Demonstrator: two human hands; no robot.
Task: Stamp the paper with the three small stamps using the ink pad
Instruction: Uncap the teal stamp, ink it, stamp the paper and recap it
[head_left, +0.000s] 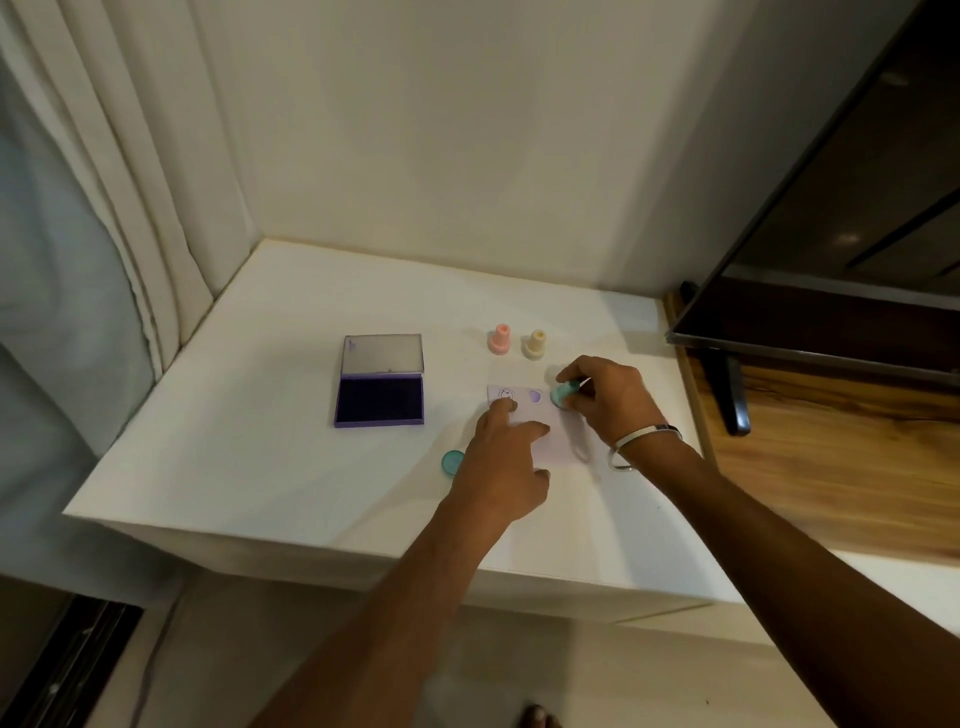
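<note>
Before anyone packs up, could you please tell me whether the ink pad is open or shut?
Open. The ink pad shows its dark inked surface, and its lid is flipped back behind it.

Dim warm indoor light, soft shadows, slight overall blur, wide-angle bending at edges, perhaps glare on the dark screen (852, 244)

No words, brands or numbers can be read anywhere; the only signs are two purple stamp marks on the paper (540, 431), a round face-like ring (505, 393) at its far left corner and a blurred solid blot (534, 397) just right of that.
</note>
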